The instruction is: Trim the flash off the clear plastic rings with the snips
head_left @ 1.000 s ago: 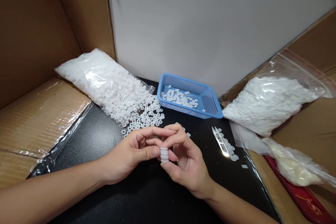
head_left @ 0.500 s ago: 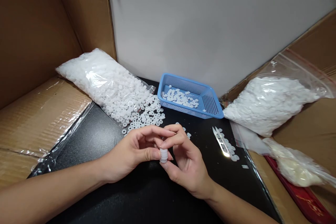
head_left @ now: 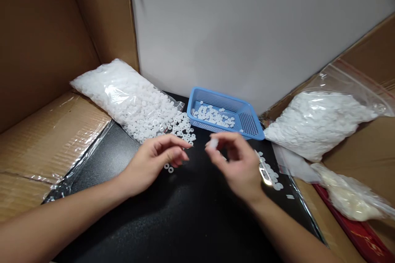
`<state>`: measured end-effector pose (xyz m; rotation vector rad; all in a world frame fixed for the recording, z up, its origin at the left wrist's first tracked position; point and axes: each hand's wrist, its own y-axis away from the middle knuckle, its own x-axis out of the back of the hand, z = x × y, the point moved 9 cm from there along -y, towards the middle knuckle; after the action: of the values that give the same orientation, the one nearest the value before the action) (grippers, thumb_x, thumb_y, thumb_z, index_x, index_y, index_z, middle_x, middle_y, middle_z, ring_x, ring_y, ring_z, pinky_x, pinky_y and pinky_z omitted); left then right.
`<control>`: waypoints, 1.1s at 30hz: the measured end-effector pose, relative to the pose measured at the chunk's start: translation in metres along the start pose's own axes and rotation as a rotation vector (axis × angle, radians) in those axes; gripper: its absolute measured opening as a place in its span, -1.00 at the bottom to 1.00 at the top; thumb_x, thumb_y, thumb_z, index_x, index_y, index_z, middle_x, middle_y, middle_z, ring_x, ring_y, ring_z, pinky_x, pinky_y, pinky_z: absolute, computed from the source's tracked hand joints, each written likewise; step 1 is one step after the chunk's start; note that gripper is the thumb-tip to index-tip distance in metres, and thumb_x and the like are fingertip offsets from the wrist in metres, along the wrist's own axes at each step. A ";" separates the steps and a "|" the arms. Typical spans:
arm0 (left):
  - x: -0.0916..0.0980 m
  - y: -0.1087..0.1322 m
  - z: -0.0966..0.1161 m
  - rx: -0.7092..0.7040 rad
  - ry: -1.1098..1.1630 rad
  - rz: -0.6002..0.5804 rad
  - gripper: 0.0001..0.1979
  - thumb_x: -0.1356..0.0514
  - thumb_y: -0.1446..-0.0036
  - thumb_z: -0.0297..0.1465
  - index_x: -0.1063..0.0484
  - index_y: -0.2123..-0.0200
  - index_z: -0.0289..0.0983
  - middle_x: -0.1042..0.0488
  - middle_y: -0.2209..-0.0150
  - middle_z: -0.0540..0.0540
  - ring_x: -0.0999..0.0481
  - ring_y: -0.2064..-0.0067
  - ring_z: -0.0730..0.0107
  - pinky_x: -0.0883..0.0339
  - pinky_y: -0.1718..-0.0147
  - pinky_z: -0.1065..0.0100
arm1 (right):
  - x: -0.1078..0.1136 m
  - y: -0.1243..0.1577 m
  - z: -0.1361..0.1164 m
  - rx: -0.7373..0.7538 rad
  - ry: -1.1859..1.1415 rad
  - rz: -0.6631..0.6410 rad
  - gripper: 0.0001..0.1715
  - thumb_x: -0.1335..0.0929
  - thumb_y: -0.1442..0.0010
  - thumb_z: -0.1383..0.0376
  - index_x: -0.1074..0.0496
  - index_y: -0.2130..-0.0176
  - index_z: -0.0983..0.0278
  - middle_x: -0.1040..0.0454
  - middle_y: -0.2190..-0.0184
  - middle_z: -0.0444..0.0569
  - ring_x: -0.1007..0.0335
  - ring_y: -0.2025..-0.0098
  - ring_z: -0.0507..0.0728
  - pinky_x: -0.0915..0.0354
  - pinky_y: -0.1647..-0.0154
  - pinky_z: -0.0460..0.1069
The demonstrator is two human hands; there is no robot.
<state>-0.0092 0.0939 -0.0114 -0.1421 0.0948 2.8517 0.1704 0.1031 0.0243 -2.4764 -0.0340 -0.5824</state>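
My right hand (head_left: 236, 160) pinches a short stack of white plastic washers (head_left: 213, 144) between thumb and fingertips, held above the black tabletop and slightly blurred. To its left, my left hand (head_left: 157, 158) hovers with thumb and fingers apart and nothing visible in them. Just beyond that hand lies a heap of loose white washers (head_left: 182, 125), spilling from a clear bag of washers (head_left: 129, 98). A few single washers (head_left: 170, 169) rest below its fingers. Farther back, the blue perforated basket (head_left: 225, 91) holds scattered white pieces.
Thread snips (head_left: 266, 176), partly hidden by my right hand, lie beside a row of white discs (head_left: 274, 176). At right are a zip bag of white pieces (head_left: 321, 123), a bag with yellowish contents (head_left: 352, 201) and a red packet (head_left: 367, 240). Cardboard (head_left: 55, 139) borders the black table.
My hands have come apart. The washer stack they both touched has gone up and to the right in my right hand, while my left hand has let go and moved left.
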 end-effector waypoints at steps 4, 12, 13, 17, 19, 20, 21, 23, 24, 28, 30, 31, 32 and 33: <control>0.042 -0.012 0.012 -0.060 -0.320 0.202 -0.68 0.02 -0.37 -0.15 -0.37 0.26 -0.24 -0.17 0.61 0.13 -0.17 0.55 0.45 -0.12 0.50 0.41 | 0.030 -0.047 0.050 -0.045 0.279 0.067 -0.76 -0.38 -0.23 0.22 -0.50 0.09 0.22 -0.55 0.30 -0.02 -0.46 0.31 0.19 -0.40 0.18 0.15; 0.038 -0.016 0.006 -0.015 -0.773 -0.083 -0.93 -0.21 -0.16 -0.47 -0.44 0.39 -0.24 -0.42 0.42 0.00 -0.37 0.35 0.30 -0.14 0.35 0.32 | -0.022 -0.036 0.040 0.095 0.406 -0.175 -0.79 -0.28 -0.36 0.25 -0.51 0.15 0.21 -0.57 0.15 0.11 -0.45 0.05 0.30 -0.32 -0.01 0.21; 0.036 -0.014 0.005 -0.009 -0.833 -0.117 -0.93 -0.24 -0.12 -0.51 -0.45 0.39 -0.24 -0.43 0.40 0.00 -0.38 0.33 0.29 -0.13 0.34 0.32 | -0.037 -0.027 0.035 0.109 0.393 -0.251 -0.84 -0.31 -0.34 0.28 -0.50 0.19 0.20 -0.57 0.21 0.05 -0.48 0.12 0.25 -0.36 0.06 0.14; 0.026 -0.004 -0.004 0.030 -1.018 -0.241 -0.81 -0.35 0.02 -0.59 -0.50 0.35 -0.22 -0.44 0.30 -0.02 -0.42 0.27 0.23 -0.13 0.32 0.32 | -0.074 -0.003 0.032 0.077 0.399 -0.428 -0.94 -0.41 -0.25 0.34 -0.43 0.26 0.18 -0.50 0.31 -0.06 -0.45 0.31 0.17 -0.34 0.32 0.02; 0.021 -0.002 -0.011 0.045 -1.083 -0.288 -0.77 -0.37 0.03 -0.59 -0.52 0.31 -0.22 -0.44 0.28 -0.03 -0.44 0.25 0.21 -0.14 0.32 0.32 | -0.079 -0.001 0.037 0.035 0.416 -0.447 -0.86 -0.44 -0.22 0.35 -0.38 0.28 0.18 -0.46 0.33 -0.07 -0.43 0.33 0.16 -0.30 0.36 0.01; 0.018 -0.002 -0.014 0.051 -1.109 -0.303 -0.77 -0.38 0.02 -0.59 -0.53 0.29 -0.22 -0.44 0.27 -0.04 -0.45 0.24 0.19 -0.14 0.33 0.32 | -0.080 -0.002 0.040 0.015 0.421 -0.450 -0.83 -0.45 -0.20 0.35 -0.36 0.29 0.19 -0.44 0.33 -0.08 -0.42 0.33 0.16 -0.29 0.37 0.00; 0.016 -0.002 -0.017 0.055 -1.131 -0.312 -0.78 -0.38 0.01 -0.57 -0.53 0.27 -0.22 -0.44 0.26 -0.06 -0.46 0.24 0.18 -0.14 0.34 0.32 | -0.080 -0.002 0.043 -0.004 0.423 -0.452 -0.80 -0.45 -0.19 0.35 -0.34 0.30 0.19 -0.43 0.33 -0.08 -0.41 0.33 0.16 -0.28 0.37 0.00; 0.013 -0.002 -0.021 0.061 -1.162 -0.319 -0.82 -0.38 -0.03 -0.53 -0.53 0.27 -0.23 -0.44 0.26 -0.08 -0.47 0.25 0.16 -0.14 0.36 0.31 | -0.079 -0.004 0.048 -0.038 0.423 -0.455 -0.77 -0.46 -0.18 0.33 -0.31 0.31 0.19 -0.42 0.34 -0.08 -0.40 0.33 0.16 -0.28 0.36 0.00; 0.012 -0.002 -0.023 0.063 -1.170 -0.321 -0.85 -0.37 -0.06 -0.51 -0.53 0.27 -0.23 -0.45 0.26 -0.09 -0.47 0.26 0.16 -0.14 0.37 0.31 | -0.078 -0.005 0.050 -0.054 0.420 -0.456 -0.77 -0.46 -0.18 0.32 -0.30 0.32 0.19 -0.41 0.35 -0.08 -0.39 0.34 0.16 -0.28 0.35 0.01; 0.011 -0.002 -0.021 0.036 -1.153 -0.329 -0.93 -0.33 -0.10 -0.51 -0.52 0.33 -0.24 -0.45 0.28 -0.08 -0.47 0.27 0.20 -0.16 0.36 0.32 | -0.078 -0.006 0.055 -0.096 0.389 -0.467 -0.81 -0.43 -0.19 0.34 -0.30 0.33 0.19 -0.38 0.36 -0.10 -0.38 0.35 0.13 -0.29 0.34 0.00; 0.013 -0.002 -0.016 0.007 -1.122 -0.323 -0.92 -0.30 -0.10 -0.52 -0.50 0.34 -0.24 -0.45 0.27 -0.06 -0.46 0.28 0.24 -0.19 0.34 0.33 | -0.078 -0.004 0.056 -0.101 0.363 -0.486 -0.82 -0.42 -0.17 0.39 -0.32 0.33 0.19 -0.39 0.34 -0.11 -0.38 0.35 0.11 -0.31 0.34 -0.01; 0.015 -0.003 -0.012 -0.009 -1.105 -0.310 -0.92 -0.28 -0.10 -0.53 -0.49 0.34 -0.25 -0.45 0.27 -0.06 -0.46 0.28 0.26 -0.20 0.33 0.34 | -0.078 -0.003 0.056 -0.102 0.350 -0.497 -0.82 -0.42 -0.15 0.40 -0.33 0.32 0.19 -0.39 0.33 -0.12 -0.39 0.35 0.10 -0.31 0.33 -0.02; 0.017 -0.005 -0.009 -0.024 -1.087 -0.290 -0.91 -0.26 -0.09 -0.55 -0.47 0.34 -0.25 -0.45 0.27 -0.05 -0.45 0.28 0.28 -0.21 0.32 0.34 | -0.079 -0.002 0.055 -0.102 0.337 -0.506 -0.82 -0.42 -0.14 0.41 -0.34 0.31 0.19 -0.39 0.33 -0.13 -0.39 0.35 0.09 -0.32 0.33 -0.03; 0.018 -0.006 -0.006 -0.039 -1.069 -0.267 -0.90 -0.24 -0.08 -0.56 -0.45 0.35 -0.26 -0.45 0.28 -0.04 -0.44 0.28 0.29 -0.22 0.32 0.35 | -0.078 -0.002 0.055 -0.102 0.326 -0.511 -0.82 -0.43 -0.14 0.41 -0.35 0.31 0.19 -0.40 0.32 -0.13 -0.39 0.35 0.08 -0.33 0.33 -0.03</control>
<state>-0.0245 0.1042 -0.0199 1.2263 -0.1852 2.2977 0.1212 0.1432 -0.0476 -2.4381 -0.5304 -1.2221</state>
